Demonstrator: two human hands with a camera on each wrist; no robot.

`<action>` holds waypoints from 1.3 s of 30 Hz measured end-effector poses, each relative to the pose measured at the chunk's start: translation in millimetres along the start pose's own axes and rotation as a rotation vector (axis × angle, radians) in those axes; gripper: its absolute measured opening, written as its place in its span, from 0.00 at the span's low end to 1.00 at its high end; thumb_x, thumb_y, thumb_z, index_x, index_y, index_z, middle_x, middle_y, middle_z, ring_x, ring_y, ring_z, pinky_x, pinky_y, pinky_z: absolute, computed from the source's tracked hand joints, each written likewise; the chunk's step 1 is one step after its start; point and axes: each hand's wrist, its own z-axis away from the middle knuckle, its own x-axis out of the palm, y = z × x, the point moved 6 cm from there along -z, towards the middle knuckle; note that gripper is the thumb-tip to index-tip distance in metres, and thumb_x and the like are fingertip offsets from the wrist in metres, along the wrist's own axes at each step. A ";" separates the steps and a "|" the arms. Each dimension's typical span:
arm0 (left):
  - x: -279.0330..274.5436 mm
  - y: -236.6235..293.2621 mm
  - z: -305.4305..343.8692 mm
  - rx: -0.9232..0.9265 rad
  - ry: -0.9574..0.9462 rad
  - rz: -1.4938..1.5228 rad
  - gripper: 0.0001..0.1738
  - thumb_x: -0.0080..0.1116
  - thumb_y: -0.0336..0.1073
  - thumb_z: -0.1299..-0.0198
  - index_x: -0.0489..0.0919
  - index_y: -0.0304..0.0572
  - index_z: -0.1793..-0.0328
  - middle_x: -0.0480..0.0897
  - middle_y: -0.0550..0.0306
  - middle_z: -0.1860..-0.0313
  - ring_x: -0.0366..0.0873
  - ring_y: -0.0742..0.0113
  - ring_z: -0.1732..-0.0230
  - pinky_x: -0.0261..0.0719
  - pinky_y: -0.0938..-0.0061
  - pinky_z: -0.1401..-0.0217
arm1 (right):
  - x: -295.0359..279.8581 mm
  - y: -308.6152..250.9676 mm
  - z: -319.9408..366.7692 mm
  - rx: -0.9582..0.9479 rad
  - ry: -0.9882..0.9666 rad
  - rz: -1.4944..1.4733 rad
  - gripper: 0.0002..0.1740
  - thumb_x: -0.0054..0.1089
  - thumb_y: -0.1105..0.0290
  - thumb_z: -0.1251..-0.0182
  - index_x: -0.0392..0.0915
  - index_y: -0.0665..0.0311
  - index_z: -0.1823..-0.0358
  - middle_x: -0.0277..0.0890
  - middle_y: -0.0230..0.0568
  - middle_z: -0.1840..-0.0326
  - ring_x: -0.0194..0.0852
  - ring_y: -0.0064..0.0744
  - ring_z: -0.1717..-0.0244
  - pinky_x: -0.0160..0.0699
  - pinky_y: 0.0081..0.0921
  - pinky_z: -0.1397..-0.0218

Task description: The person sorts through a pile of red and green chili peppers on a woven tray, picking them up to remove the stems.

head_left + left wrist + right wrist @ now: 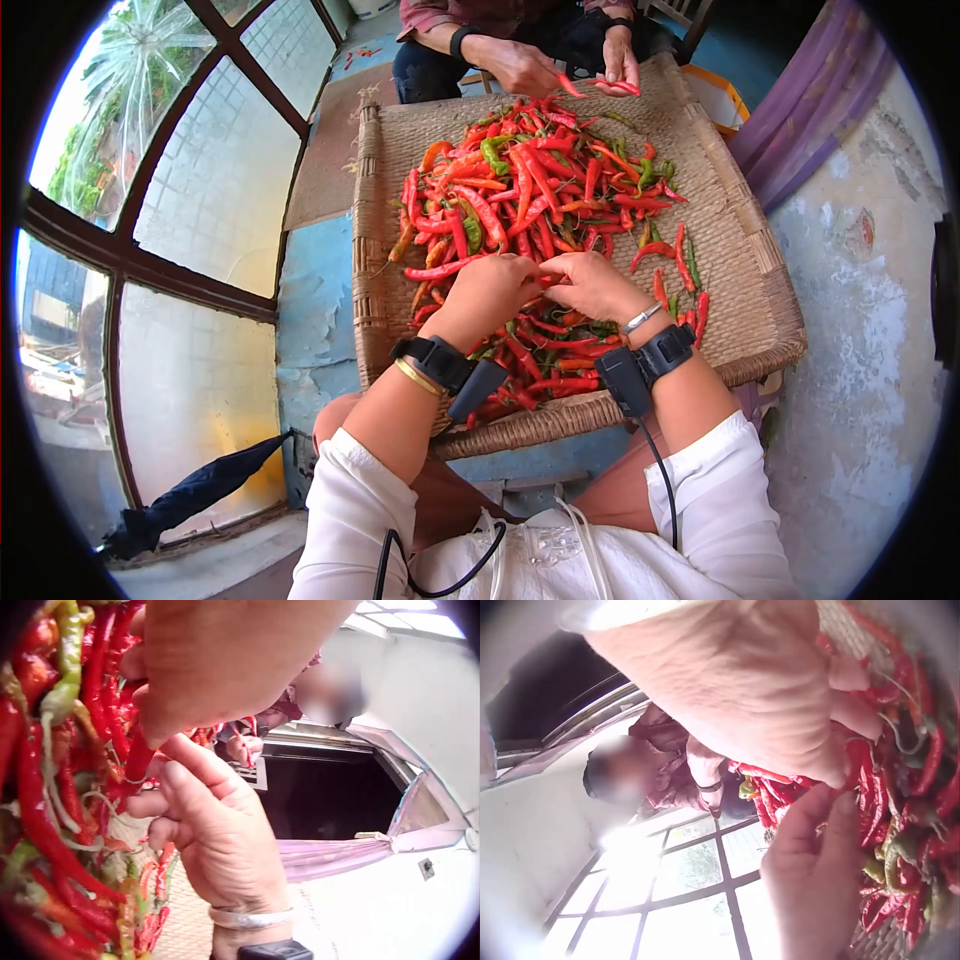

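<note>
Woven tray (745,290) heaped with chilies (545,190).

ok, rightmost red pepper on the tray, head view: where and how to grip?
Pinch the red pepper mid-length, across its width, probably from above and the right: it's slender, runs front to back, bare tray to its right, the pile to its left.

Head view looks down; wrist views (nearer) share peppers (485,215).

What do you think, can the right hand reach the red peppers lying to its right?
Probably yes: the right hand is close, and those peppers lie mostly uncovered on the tray.
</note>
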 end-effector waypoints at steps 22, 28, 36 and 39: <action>6.0 -4.9 -1.9 -0.004 -0.007 0.037 0.10 0.58 0.37 0.50 0.76 0.36 0.68 0.76 0.47 0.72 0.75 0.48 0.65 0.72 0.61 0.64 | -42.8 16.5 5.1 0.323 0.412 -0.547 0.11 0.52 0.65 0.37 0.73 0.68 0.68 0.72 0.30 0.78 0.66 0.16 0.85 0.66 0.17 0.82; -10.3 -12.4 -1.1 -0.122 0.015 0.281 0.12 0.56 0.37 0.45 0.73 0.33 0.70 0.76 0.43 0.77 0.75 0.47 0.73 0.70 0.61 0.70 | -62.5 35.7 16.5 0.462 0.573 -0.753 0.07 0.52 0.65 0.37 0.73 0.60 0.70 0.71 0.25 0.79 0.66 0.11 0.83 0.60 0.10 0.85; 2.9 -9.1 -0.6 -0.214 -0.108 0.601 0.11 0.49 0.35 0.37 0.73 0.35 0.69 0.75 0.63 0.79 0.70 0.77 0.76 0.69 0.77 0.73 | -56.6 38.6 11.5 0.402 0.390 -0.896 0.09 0.53 0.63 0.37 0.73 0.61 0.66 0.71 0.27 0.79 0.69 0.15 0.83 0.66 0.14 0.84; 3.9 -7.4 -0.5 -0.192 -0.102 0.617 0.11 0.48 0.35 0.36 0.73 0.36 0.69 0.74 0.63 0.79 0.70 0.78 0.76 0.68 0.78 0.73 | -76.3 53.6 20.5 0.276 0.749 -1.336 0.09 0.52 0.62 0.35 0.72 0.60 0.62 0.75 0.31 0.74 0.74 0.19 0.75 0.76 0.17 0.74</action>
